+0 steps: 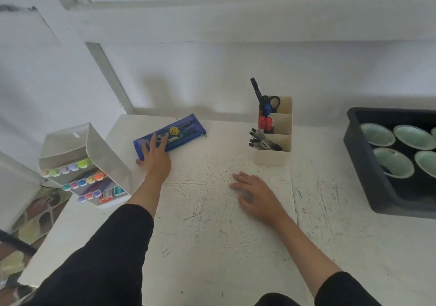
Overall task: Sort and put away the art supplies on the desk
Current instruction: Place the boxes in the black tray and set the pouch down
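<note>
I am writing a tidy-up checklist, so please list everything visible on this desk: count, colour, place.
desk: 1, white, scratched
pencil case: 1, blue, back left of desk
marker box: 1, white, open, left desk edge
markers: many, pastel caps, in marker box
organiser: 1, cream, back centre of desk
scissors: 1, black handles, organiser's rear compartment
red-capped items: 2, red, middle compartment
pens: several, black, front compartment
bin: 1, dark grey, right side
bowls: at least 4, pale green, inside bin
left grip: 1, bare hand, fingers spread on pencil case
right grip: 1, bare hand, flat on desk
</note>
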The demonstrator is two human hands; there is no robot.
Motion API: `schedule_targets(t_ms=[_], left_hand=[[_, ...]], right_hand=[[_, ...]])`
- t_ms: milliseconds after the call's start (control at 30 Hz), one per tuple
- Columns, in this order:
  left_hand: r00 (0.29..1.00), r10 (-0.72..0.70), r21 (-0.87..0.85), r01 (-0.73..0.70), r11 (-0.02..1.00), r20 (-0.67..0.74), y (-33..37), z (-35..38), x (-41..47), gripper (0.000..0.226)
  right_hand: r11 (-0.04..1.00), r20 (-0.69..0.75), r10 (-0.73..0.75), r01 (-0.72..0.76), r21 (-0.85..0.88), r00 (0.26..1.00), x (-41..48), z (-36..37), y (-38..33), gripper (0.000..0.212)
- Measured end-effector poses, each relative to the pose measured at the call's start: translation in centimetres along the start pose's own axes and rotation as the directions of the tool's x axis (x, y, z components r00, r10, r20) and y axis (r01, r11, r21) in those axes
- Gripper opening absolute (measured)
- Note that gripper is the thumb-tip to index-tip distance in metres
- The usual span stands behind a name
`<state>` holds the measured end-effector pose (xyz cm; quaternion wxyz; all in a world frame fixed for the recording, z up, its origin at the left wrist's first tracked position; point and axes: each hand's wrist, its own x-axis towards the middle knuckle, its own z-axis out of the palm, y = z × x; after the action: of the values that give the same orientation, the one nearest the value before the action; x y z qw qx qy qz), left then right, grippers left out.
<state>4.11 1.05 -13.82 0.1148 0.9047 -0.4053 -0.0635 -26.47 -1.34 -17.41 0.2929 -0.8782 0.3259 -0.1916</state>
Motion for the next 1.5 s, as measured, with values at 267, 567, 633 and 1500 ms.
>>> schedule_targets(t_ms=[267, 567, 633, 1500], left_hand=[[0.979, 0.024, 0.018, -0.02, 1.0, -0.202, -0.7, 1.2, -1.2, 0.037], [0.852, -0.16, -0.389, -0.054, 0.92, -0.498, 0.5, -1.1, -8.2, 0.029], [0.812, -0.205, -0.477, -0.102, 0.873, -0.547, 1.2, -1.6, -10.7, 0.029], [0.76, 0.585, -0.726, -0.568, 0.388, -0.282, 32.5, -1.8, -24.0, 0.019]], right_hand=[[1.0, -0.033, -0.007, 0.008, 0.011, 0.999, 0.4, 0.0, 0.2, 0.04], [0.997, -0.061, -0.074, 0.074, -0.007, 0.995, 0.2, -0.6, -2.5, 0.069], [0.988, -0.198, -0.077, 0.101, 0.113, 0.977, 0.9, -1.5, -4.4, 0.08], [0.929, -0.803, 0.369, -0.18, 0.323, 0.467, -16.9, -31.1, 5.9, 0.019]])
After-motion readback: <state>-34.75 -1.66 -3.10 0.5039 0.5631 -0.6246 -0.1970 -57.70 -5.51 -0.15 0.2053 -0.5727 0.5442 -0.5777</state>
